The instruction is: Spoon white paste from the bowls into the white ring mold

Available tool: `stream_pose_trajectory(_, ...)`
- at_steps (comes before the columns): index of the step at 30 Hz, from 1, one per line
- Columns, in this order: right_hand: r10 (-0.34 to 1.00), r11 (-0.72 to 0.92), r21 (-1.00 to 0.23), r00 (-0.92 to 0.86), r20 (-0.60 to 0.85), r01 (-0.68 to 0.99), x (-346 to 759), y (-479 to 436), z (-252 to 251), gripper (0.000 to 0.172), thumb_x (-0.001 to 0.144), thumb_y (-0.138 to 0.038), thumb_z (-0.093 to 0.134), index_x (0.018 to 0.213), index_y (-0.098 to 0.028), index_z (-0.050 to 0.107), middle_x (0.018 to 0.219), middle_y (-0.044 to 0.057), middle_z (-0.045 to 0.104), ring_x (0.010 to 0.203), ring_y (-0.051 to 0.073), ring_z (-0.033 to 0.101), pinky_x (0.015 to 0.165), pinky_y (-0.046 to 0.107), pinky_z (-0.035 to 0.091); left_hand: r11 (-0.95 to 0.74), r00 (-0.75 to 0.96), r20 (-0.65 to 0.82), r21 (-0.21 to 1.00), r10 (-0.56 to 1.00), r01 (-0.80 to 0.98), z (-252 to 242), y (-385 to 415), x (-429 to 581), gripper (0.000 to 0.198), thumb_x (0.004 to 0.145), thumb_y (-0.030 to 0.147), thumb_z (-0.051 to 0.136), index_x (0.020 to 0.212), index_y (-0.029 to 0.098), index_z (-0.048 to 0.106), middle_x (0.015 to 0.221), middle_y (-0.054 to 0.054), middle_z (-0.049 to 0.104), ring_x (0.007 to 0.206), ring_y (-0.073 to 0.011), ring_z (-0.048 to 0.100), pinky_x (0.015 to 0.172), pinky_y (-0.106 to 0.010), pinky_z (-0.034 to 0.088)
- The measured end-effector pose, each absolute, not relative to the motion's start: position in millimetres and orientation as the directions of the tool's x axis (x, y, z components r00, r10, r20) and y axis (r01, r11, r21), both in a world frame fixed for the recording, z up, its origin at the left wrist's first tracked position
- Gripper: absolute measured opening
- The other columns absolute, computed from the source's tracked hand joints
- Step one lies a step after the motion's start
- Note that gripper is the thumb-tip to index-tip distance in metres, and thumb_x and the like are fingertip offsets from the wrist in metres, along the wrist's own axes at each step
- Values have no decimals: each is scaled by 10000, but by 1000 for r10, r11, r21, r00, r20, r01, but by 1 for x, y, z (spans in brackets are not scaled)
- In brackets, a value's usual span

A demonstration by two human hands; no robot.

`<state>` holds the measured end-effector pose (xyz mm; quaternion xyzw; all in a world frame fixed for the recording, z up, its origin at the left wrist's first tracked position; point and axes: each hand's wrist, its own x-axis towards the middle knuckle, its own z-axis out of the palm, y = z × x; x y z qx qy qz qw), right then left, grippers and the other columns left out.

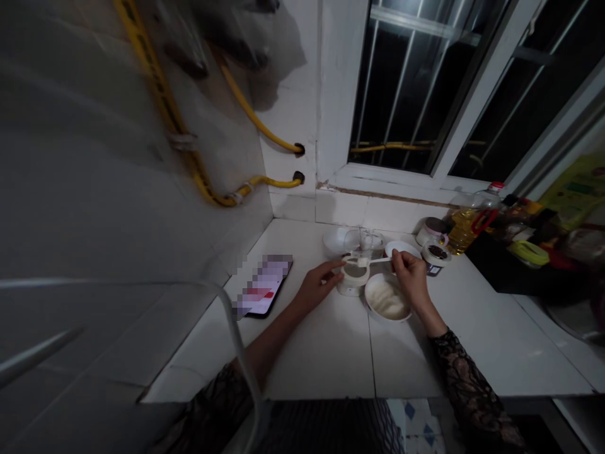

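My right hand (410,274) holds the handle of a small white spoon (378,260), whose bowl end is over the mouth of a white jar (353,287). My left hand (322,284) is at the jar's left side, its fingertips at the rim and its fingers curved and apart. Just right of the jar, a white bowl (388,315) holds a pale, off-white food. My right wrist is above the bowl's right edge. What lies inside the jar is too dark to make out.
A phone (267,287) with a lit screen lies left of my left hand. Behind the jar stand clear glassware (371,241) and a white dish (401,249). Lidded jars (435,255), an oil bottle (466,227) and a black tray (496,261) are at the right.
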<state>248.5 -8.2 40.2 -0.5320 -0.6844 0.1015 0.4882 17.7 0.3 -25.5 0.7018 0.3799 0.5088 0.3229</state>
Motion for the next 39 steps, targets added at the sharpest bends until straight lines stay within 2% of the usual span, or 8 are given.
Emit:
stream_pose_trajectory(4,646,611,-144,-385,659,778,240,-19,40,458,962,-420,363,629,-176,561,588,41,582,538,123,501,551,247,354,-498,193,463,842,865,209,-26,0,18,343,828,351,587,1109,170,668,1010,-74,715,684,-128,624,635,-232,503)
stream_pose_trajectory(7,608,628,-30,-467,642,778,241,-24,44,435,971,-379,354,658,-177,578,625,61,598,570,134,516,588,257,366,-487,197,450,845,871,220,-24,-1,17,348,831,358,583,1113,173,667,1002,-74,715,685,-127,620,637,-232,504)
stream_pose_trajectory(11,727,514,-292,-229,648,806,259,-26,52,438,950,-411,343,600,-195,495,548,23,488,532,124,429,544,257,334,-484,199,447,850,872,209,-23,-2,17,340,827,355,586,1110,186,670,1044,-74,707,695,-126,615,647,-237,504)
stream_pose_trajectory(15,893,374,-559,-124,433,740,288,-21,54,455,878,-489,404,522,-208,372,494,-24,347,491,103,311,472,246,252,-486,197,451,850,871,205,-23,-1,17,342,823,349,587,1113,186,668,1006,-69,714,678,-124,609,633,-237,493)
stream_pose_trajectory(19,939,337,-569,-221,264,751,300,-17,49,410,813,-463,472,511,-192,409,495,-29,345,490,94,310,475,239,223,-480,196,444,851,874,212,-23,-2,17,343,822,342,587,1109,174,668,1030,-81,710,677,-123,606,628,-237,486)
stream_pose_trajectory(25,915,390,-635,-361,182,667,280,-20,37,421,812,-431,465,488,-199,331,502,-40,281,499,85,254,452,220,188,-494,193,458,837,868,235,-22,-2,17,331,831,339,580,1103,171,666,989,-70,719,663,-121,608,624,-233,489)
stream_pose_trajectory(32,934,283,-777,-344,92,562,279,-21,37,480,783,-529,513,484,-205,324,473,-54,279,465,69,231,431,218,188,-493,195,457,839,868,228,-21,-3,17,326,822,342,590,1091,178,674,1023,-71,715,663,-118,610,612,-225,489)
stream_pose_trajectory(39,963,226,-811,-251,102,539,286,-15,40,512,732,-593,537,448,-196,382,436,-49,337,450,66,269,443,227,216,-494,188,460,841,868,222,-24,-1,17,327,820,348,592,1091,187,677,1038,-74,713,675,-124,613,610,-231,490)
